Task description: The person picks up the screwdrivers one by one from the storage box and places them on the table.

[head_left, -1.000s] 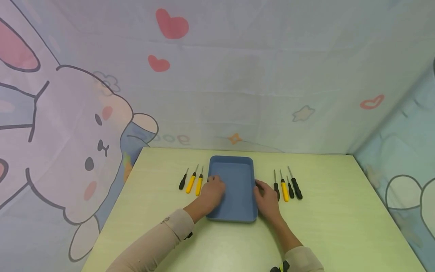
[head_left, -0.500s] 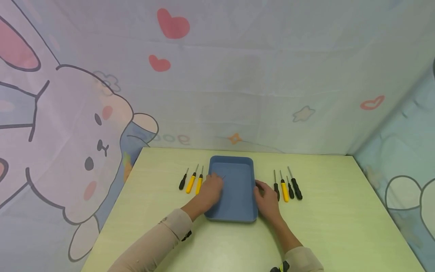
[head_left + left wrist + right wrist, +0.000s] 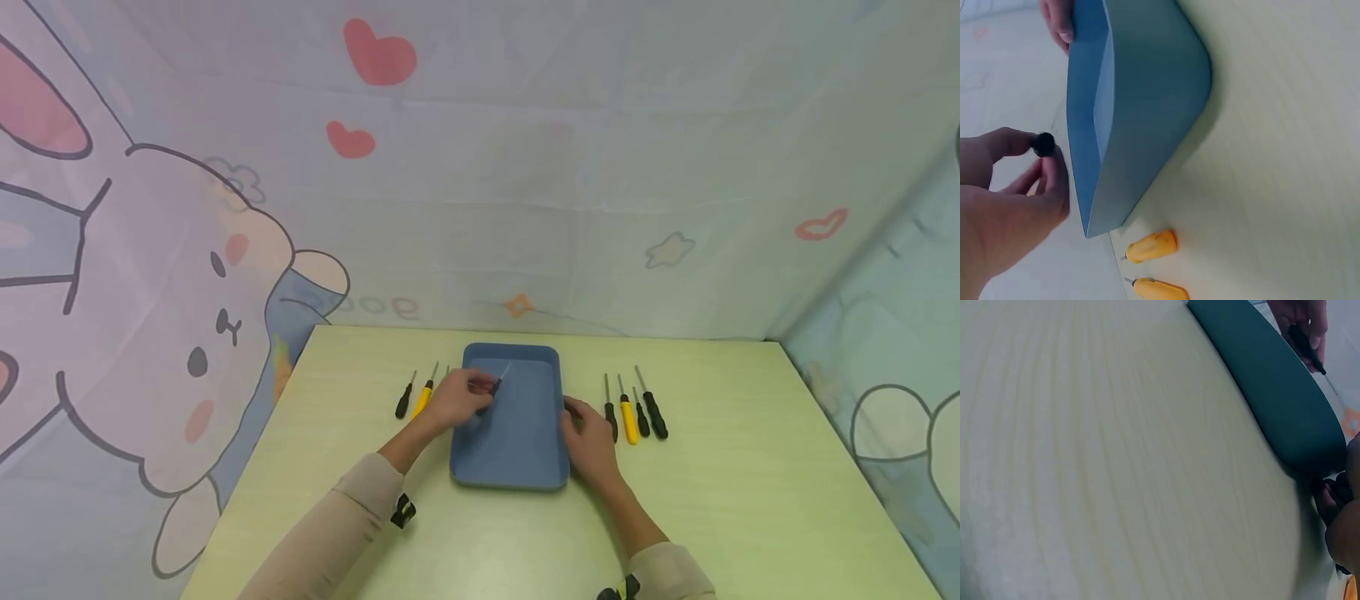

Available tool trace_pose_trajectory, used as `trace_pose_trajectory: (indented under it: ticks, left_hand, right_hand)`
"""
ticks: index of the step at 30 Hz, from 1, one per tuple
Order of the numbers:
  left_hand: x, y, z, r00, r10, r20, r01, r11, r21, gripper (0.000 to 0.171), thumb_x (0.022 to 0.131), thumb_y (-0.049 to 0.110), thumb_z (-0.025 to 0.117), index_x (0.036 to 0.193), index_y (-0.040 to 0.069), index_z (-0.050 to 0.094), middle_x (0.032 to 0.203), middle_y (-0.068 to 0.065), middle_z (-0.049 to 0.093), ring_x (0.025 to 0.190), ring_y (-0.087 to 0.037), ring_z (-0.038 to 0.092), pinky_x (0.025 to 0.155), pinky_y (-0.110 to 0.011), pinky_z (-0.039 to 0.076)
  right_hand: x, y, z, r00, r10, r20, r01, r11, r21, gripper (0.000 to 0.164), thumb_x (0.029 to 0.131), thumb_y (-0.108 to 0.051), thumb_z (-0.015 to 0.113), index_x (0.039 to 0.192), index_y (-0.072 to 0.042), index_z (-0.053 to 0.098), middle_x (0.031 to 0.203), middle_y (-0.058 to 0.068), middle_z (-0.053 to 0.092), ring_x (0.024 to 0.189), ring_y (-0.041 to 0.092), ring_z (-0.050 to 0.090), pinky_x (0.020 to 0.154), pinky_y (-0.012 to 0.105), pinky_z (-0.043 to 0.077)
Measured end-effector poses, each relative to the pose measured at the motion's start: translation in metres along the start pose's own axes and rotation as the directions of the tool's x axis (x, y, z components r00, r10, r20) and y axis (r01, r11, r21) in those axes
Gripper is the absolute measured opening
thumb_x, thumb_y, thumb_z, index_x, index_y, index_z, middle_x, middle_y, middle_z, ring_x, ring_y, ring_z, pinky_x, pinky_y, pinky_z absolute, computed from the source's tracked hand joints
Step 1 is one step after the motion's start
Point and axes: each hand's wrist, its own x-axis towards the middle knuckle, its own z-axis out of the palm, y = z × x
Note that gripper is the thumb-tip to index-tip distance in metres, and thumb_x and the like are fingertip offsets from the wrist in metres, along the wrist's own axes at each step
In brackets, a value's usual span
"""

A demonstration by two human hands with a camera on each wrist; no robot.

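Note:
My left hand (image 3: 452,400) pinches a small screwdriver (image 3: 496,387) over the left part of a blue tray (image 3: 517,454). Its black handle sits between thumb and fingers, and the thin shaft points away to the upper right. In the left wrist view, the butt end of the black screwdriver (image 3: 1044,144) shows above the rim. At the tray's right side, my right hand (image 3: 591,442) holds the edge with thumb and fingers; its fingertips are partly hidden in the right wrist view.
Left of the tray lie a black screwdriver (image 3: 403,404) and yellow-handled screwdrivers (image 3: 1151,246), one largely hidden by my left hand in the head view. A row of several screwdrivers, including a yellow one (image 3: 628,421), lies close beside my right hand. Behind the table (image 3: 750,467) hangs a printed cloth.
My left hand has risen from inside the tray and shifted slightly left, lifting the black screwdriver into view. The right hand and the tray stay nearly where they were.

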Motion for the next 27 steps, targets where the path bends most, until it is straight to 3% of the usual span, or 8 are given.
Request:
trace_pose_trajectory:
  ticks: [3, 6, 10, 20, 27]
  left_hand:
    - [-0.001, -0.001, -0.004, 1.0, 0.021, 0.002, -0.02, 0.991, -0.13, 0.036, 0.098, 0.004, 0.07, 0.134, 0.002, 0.07, 0.128, -0.013, 0.072, 0.117, -0.029, 0.069, 0.096, -0.042, 0.061]
    - [0.0, -0.003, -0.006, 0.998, 0.049, 0.024, -0.041, 0.966, -0.256, 0.04, 0.1, 0.002, 0.069, 0.139, 0.0, 0.067, 0.134, -0.016, 0.07, 0.125, -0.032, 0.066, 0.101, -0.042, 0.059]
    - [0.0, -0.004, -0.008, 0.997, 0.074, 0.027, -0.059, 0.932, -0.358, 0.043, 0.1, -0.001, 0.068, 0.143, -0.003, 0.063, 0.139, -0.02, 0.066, 0.129, -0.033, 0.064, 0.102, -0.039, 0.058]
    - [-0.003, -0.008, -0.023, 0.993, 0.122, -0.001, -0.109, 0.88, -0.462, 0.046, 0.102, 0.0, 0.067, 0.147, -0.002, 0.06, 0.144, -0.022, 0.063, 0.135, -0.034, 0.06, 0.112, -0.039, 0.052]
    - [-0.006, -0.014, -0.042, 0.994, 0.103, -0.037, -0.108, 0.857, -0.504, 0.044, 0.102, 0.0, 0.067, 0.146, -0.001, 0.061, 0.144, -0.021, 0.062, 0.135, -0.032, 0.06, 0.108, -0.031, 0.054]
  right_hand:
    - [0.0, 0.001, 0.0, 1.0, 0.0, 0.0, 0.0, 1.0, 0.001, 0.037, 0.106, -0.015, 0.06, 0.139, 0.001, 0.067, 0.133, 0.018, 0.071, 0.125, 0.037, 0.066, 0.108, 0.055, 0.053]
    - [0.0, 0.001, 0.001, 1.0, 0.0, 0.0, 0.0, 1.0, -0.002, 0.037, 0.106, -0.015, 0.06, 0.139, 0.0, 0.067, 0.132, 0.018, 0.072, 0.125, 0.036, 0.067, 0.108, 0.055, 0.053]
    - [0.001, 0.001, 0.001, 1.0, 0.003, -0.003, -0.003, 1.0, -0.01, 0.037, 0.106, -0.015, 0.06, 0.139, 0.0, 0.067, 0.132, 0.018, 0.072, 0.125, 0.036, 0.067, 0.108, 0.055, 0.053]
    - [0.0, 0.0, 0.001, 1.0, 0.004, -0.001, -0.004, 1.0, 0.006, 0.037, 0.106, -0.015, 0.06, 0.139, 0.001, 0.067, 0.134, 0.019, 0.071, 0.126, 0.037, 0.066, 0.109, 0.055, 0.052]
    - [0.0, 0.0, 0.001, 1.0, -0.008, -0.007, 0.008, 1.0, 0.006, 0.037, 0.106, -0.015, 0.06, 0.138, 0.001, 0.067, 0.133, 0.019, 0.071, 0.126, 0.037, 0.066, 0.109, 0.055, 0.052]
